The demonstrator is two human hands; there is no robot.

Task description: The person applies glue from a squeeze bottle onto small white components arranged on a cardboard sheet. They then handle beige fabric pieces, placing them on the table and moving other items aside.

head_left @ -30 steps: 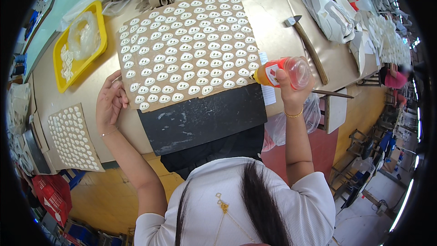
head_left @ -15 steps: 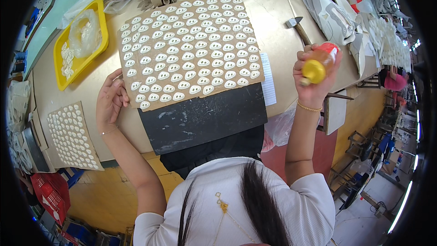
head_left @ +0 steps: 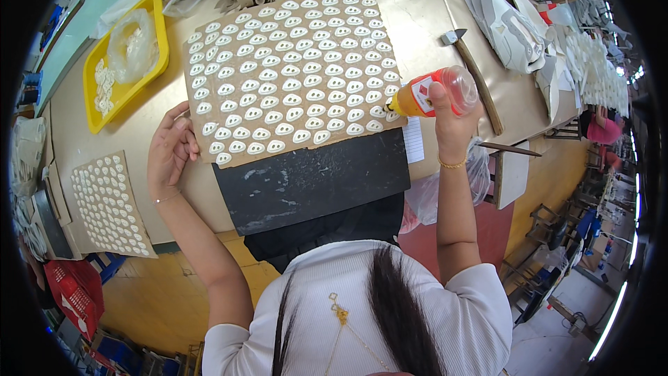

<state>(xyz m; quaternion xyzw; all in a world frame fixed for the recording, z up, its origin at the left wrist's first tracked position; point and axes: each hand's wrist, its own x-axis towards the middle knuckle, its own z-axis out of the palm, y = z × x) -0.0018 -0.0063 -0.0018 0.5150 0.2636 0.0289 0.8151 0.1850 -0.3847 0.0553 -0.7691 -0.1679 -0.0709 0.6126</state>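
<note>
The right hand point(head_left: 454, 124) is clamped around a bottle point(head_left: 422, 94), its nozzle point(head_left: 392, 105) at the right side of a card point(head_left: 237, 78) of white pieces point(head_left: 291, 84) overlapping a black board point(head_left: 313, 176), while the left hand point(head_left: 170, 148) curls at the card's left edge, whether gripping I cannot tell.

Wearer: white, finely ribbed, short-sleeved knit top point(head_left: 306, 306); sleeves plain, ending on the upper arms. Over the chest, a thin gold-coloured chain necklace point(head_left: 342, 316), V-shaped, small ornate pendant. Long, straight dark hair point(head_left: 396, 306) in loose locks, the right one thicker. Behind the right hand point(head_left: 456, 122), a gold-coloured chain-link bracelet point(head_left: 452, 164); behind the left hand point(head_left: 172, 148), a thinner, fine bracelet point(head_left: 165, 200). Black cloth garment point(head_left: 320, 228) at the lap, type unclear.
</note>
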